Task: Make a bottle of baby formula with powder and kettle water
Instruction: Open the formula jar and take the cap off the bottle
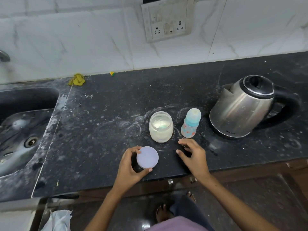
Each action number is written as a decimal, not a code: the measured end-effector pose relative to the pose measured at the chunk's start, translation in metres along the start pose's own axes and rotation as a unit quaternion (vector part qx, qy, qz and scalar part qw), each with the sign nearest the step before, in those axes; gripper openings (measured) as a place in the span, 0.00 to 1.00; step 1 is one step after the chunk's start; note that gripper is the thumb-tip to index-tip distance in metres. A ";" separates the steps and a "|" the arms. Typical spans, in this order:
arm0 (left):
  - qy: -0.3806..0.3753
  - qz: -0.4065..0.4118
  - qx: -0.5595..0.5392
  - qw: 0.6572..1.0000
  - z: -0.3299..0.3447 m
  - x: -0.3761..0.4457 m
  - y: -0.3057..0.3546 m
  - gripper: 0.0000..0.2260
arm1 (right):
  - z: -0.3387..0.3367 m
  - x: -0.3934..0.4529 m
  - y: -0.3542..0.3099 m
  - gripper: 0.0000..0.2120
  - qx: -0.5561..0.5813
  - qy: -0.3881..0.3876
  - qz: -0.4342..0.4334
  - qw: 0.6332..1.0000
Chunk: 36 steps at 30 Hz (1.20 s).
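Observation:
An uncapped clear jar of pale formula powder [161,127] stands mid-counter. To its right a small baby bottle [191,122] with a blue collar and a clear cap stands upright. A steel kettle [243,105] with a black lid and handle sits further right. My left hand [129,165] grips the jar's round white lid [147,157] just above the counter, near the front edge. My right hand [193,155] hovers empty with fingers spread, just in front of the bottle and jar.
The black stone counter [103,117] is dusted with white powder rings. A dark sink [21,130] lies at the left. A yellow cloth [77,79] sits by the tiled wall. A wall socket [167,22] is above the counter. My bare feet show on the floor below.

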<state>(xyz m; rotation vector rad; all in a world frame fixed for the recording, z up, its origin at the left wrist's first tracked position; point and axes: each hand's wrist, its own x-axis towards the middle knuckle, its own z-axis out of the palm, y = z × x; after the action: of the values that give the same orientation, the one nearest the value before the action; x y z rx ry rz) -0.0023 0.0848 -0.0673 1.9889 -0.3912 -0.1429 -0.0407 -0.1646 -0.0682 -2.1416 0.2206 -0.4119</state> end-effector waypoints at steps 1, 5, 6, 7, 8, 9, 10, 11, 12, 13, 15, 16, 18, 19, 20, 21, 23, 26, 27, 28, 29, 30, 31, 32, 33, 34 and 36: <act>-0.009 0.007 0.036 0.999 -0.002 0.000 -0.001 0.28 | -0.001 0.000 0.000 0.14 0.000 0.005 -0.001 1.000; -0.017 0.037 0.125 0.991 -0.007 0.003 0.008 0.30 | -0.009 0.001 0.004 0.12 0.006 0.029 0.011 1.000; -0.010 0.044 0.123 0.991 -0.006 0.003 0.016 0.28 | -0.012 0.002 0.005 0.11 0.008 0.042 0.015 0.999; -0.003 0.054 0.118 0.992 -0.004 0.005 0.025 0.25 | -0.016 0.002 0.007 0.10 0.014 0.060 0.022 0.998; 0.003 0.068 0.112 0.991 -0.001 0.007 0.034 0.23 | -0.021 0.004 0.007 0.10 0.022 0.080 0.031 0.996; 0.008 0.084 0.107 0.991 0.002 0.010 0.044 0.21 | -0.025 0.006 0.008 0.11 0.033 0.101 0.043 0.993; 0.012 0.106 0.104 0.989 0.006 0.014 0.053 0.20 | -0.030 0.009 0.008 0.13 0.045 0.118 0.056 0.990; 0.015 0.131 0.102 0.986 0.011 0.019 0.062 0.19 | -0.033 0.013 0.009 0.16 0.057 0.130 0.066 0.988; 0.015 0.153 0.096 0.983 0.015 0.027 0.071 0.18 | -0.035 0.019 0.011 0.20 0.065 0.134 0.074 0.986; 0.013 0.172 0.089 0.981 0.020 0.036 0.080 0.17 | -0.037 0.025 0.012 0.25 0.072 0.128 0.081 0.986; 0.005 0.204 0.075 0.976 0.028 0.057 0.097 0.17 | -0.039 0.038 0.012 0.34 0.074 0.093 0.085 0.989; -0.005 0.215 0.073 0.974 0.031 0.069 0.104 0.17 | -0.039 0.045 0.012 0.36 0.072 0.070 0.079 0.992; -0.040 0.222 0.068 0.972 0.038 0.093 0.118 0.18 | -0.037 0.055 0.012 0.36 0.082 0.025 0.069 0.994; -0.060 0.219 0.065 0.972 0.040 0.105 0.124 0.19 | -0.035 0.059 0.013 0.35 0.097 0.010 0.071 0.993; -0.081 0.214 0.067 0.971 0.042 0.117 0.128 0.20 | -0.035 0.064 0.014 0.32 0.111 0.000 0.075 0.991; -0.103 0.209 0.073 0.970 0.044 0.128 0.130 0.22 | -0.035 0.068 0.015 0.30 0.124 -0.008 0.076 0.989; -0.157 0.200 0.086 0.963 0.047 0.147 0.132 0.26 | -0.042 0.076 0.009 0.26 0.165 -0.043 0.079 0.982; -0.236 0.189 0.055 0.952 0.046 0.166 0.137 0.32 | -0.063 0.085 -0.007 0.20 0.286 -0.126 0.107 0.944; -0.257 0.177 0.018 0.950 0.044 0.169 0.140 0.32 | -0.070 0.088 -0.011 0.19 0.320 -0.160 0.118 0.926; -0.277 0.160 -0.027 0.947 0.042 0.173 0.145 0.33 | -0.076 0.091 -0.014 0.20 0.348 -0.194 0.131 0.908; -0.296 0.139 -0.072 0.942 0.040 0.176 0.149 0.32 | -0.082 0.093 -0.016 0.24 0.371 -0.227 0.142 0.889; -0.316 0.118 -0.110 0.935 0.039 0.179 0.153 0.31 | -0.087 0.096 -0.017 0.28 0.390 -0.259 0.152 0.870; -0.337 0.099 -0.139 0.926 0.037 0.182 0.156 0.31 | -0.089 0.098 -0.017 0.30 0.405 -0.284 0.158 0.855; -0.355 0.085 -0.160 0.917 0.037 0.183 0.159 0.30 | -0.090 0.100 -0.018 0.31 0.416 -0.300 0.160 0.844; -0.367 0.077 -0.174 0.911 0.037 0.184 0.161 0.30 | -0.090 0.101 -0.018 0.31 0.422 -0.307 0.158 0.838; -0.368 0.070 -0.183 0.909 0.037 0.184 0.162 0.29 | -0.090 0.102 -0.019 0.31 0.424 -0.308 0.156 0.837; -0.349 0.063 -0.194 0.915 0.038 0.183 0.161 0.28 | -0.090 0.103 -0.021 0.33 0.416 -0.304 0.154 0.843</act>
<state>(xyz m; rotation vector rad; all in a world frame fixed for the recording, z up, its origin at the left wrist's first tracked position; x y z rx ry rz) 0.1255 -0.0721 0.0734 1.4618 -0.8713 -0.8013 0.0211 -0.2535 0.0184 -1.2435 0.0015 0.3360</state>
